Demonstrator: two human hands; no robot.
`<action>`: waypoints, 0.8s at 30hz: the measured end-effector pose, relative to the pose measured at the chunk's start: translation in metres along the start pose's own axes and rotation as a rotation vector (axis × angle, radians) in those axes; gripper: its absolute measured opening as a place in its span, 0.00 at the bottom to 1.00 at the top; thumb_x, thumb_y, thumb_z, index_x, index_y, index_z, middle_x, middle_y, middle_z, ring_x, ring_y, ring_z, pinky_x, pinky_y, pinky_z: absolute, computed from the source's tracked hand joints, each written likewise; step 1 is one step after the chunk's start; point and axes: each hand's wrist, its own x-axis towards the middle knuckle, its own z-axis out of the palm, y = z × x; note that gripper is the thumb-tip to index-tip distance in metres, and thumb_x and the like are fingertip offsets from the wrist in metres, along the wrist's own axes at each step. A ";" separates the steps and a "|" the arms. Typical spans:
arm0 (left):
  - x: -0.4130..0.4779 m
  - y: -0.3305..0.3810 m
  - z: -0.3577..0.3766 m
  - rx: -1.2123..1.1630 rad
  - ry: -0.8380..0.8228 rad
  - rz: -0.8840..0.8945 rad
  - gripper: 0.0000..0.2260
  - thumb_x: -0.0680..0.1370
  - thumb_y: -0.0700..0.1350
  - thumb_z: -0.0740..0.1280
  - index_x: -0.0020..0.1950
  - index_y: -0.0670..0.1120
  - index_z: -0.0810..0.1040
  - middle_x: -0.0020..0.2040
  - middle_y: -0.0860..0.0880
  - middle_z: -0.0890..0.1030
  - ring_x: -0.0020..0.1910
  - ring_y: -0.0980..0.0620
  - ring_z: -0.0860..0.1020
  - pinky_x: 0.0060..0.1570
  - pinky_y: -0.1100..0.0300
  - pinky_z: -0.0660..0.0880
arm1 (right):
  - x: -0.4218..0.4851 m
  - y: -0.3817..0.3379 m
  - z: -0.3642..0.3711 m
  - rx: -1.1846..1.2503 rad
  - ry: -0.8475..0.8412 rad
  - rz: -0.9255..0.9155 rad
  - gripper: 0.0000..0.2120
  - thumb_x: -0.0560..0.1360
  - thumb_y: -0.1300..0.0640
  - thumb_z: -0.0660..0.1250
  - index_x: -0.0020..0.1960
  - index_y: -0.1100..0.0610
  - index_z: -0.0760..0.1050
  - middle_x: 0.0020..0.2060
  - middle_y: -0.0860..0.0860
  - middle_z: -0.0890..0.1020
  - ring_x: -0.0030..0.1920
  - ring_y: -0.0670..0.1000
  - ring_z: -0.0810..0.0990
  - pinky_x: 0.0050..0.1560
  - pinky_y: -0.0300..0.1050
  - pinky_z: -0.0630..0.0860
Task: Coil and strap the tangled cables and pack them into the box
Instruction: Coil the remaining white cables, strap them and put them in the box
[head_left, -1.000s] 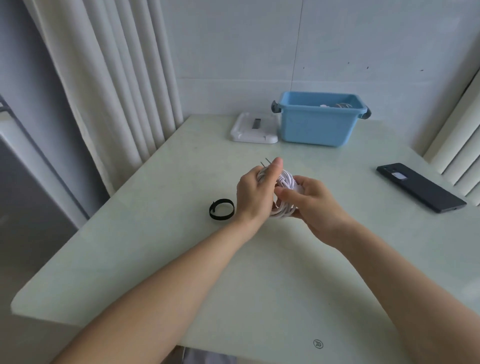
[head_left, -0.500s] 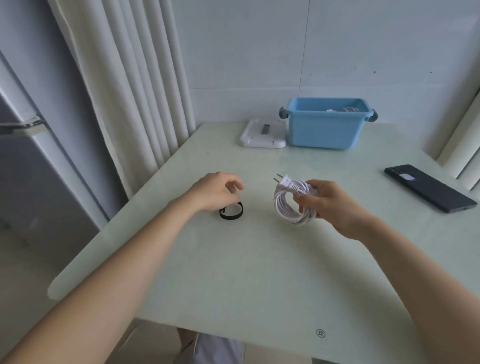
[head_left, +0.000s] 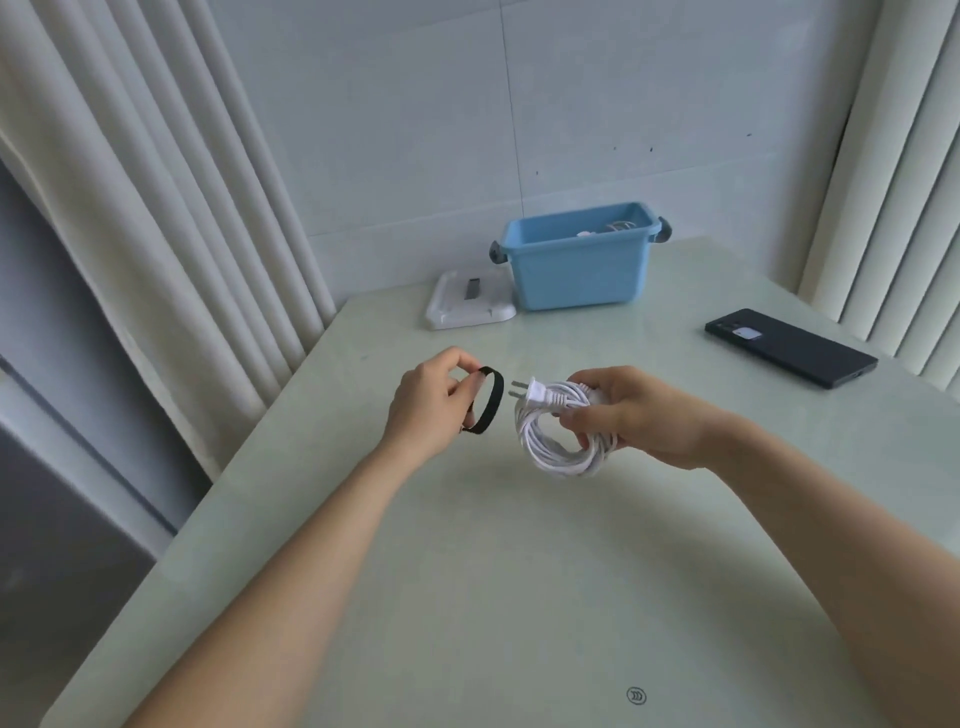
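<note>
My right hand (head_left: 639, 415) grips a coiled white power cable (head_left: 556, 441) above the table, its two-pin plug (head_left: 535, 393) pointing left. My left hand (head_left: 426, 405) pinches a black strap loop (head_left: 488, 400) and holds it up just left of the plug, a small gap between them. The blue box (head_left: 576, 270) stands at the back of the table, with some white cable showing inside it.
The box's white lid (head_left: 467, 304) lies left of the box. A black phone (head_left: 789, 353) lies at the right on the pale green table (head_left: 519, 571). Curtains hang at left and right; the table's left edge drops off beside a grey cabinet.
My left hand let go of the coil, reached left to the strap on the table, picked it up and brought it toward the plug. My right hand kept the coil.
</note>
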 end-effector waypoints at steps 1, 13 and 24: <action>0.002 0.003 0.007 0.004 0.014 0.016 0.04 0.81 0.48 0.66 0.46 0.52 0.76 0.26 0.54 0.80 0.26 0.51 0.77 0.39 0.48 0.80 | -0.003 -0.003 -0.002 0.010 -0.061 0.004 0.05 0.76 0.63 0.71 0.50 0.63 0.77 0.36 0.53 0.78 0.37 0.51 0.78 0.39 0.42 0.76; -0.009 0.001 0.038 -0.195 0.073 0.080 0.06 0.74 0.43 0.74 0.39 0.50 0.79 0.36 0.53 0.85 0.34 0.52 0.84 0.41 0.50 0.81 | -0.005 -0.005 0.006 -0.210 -0.176 0.005 0.04 0.77 0.62 0.71 0.50 0.60 0.77 0.39 0.51 0.80 0.40 0.49 0.79 0.43 0.43 0.75; -0.013 0.021 0.008 -0.779 -0.064 -0.212 0.08 0.68 0.41 0.79 0.39 0.42 0.82 0.32 0.48 0.81 0.28 0.54 0.73 0.30 0.64 0.72 | -0.001 -0.003 0.012 -0.276 -0.030 -0.021 0.07 0.75 0.62 0.72 0.53 0.56 0.80 0.38 0.46 0.82 0.38 0.45 0.80 0.40 0.39 0.75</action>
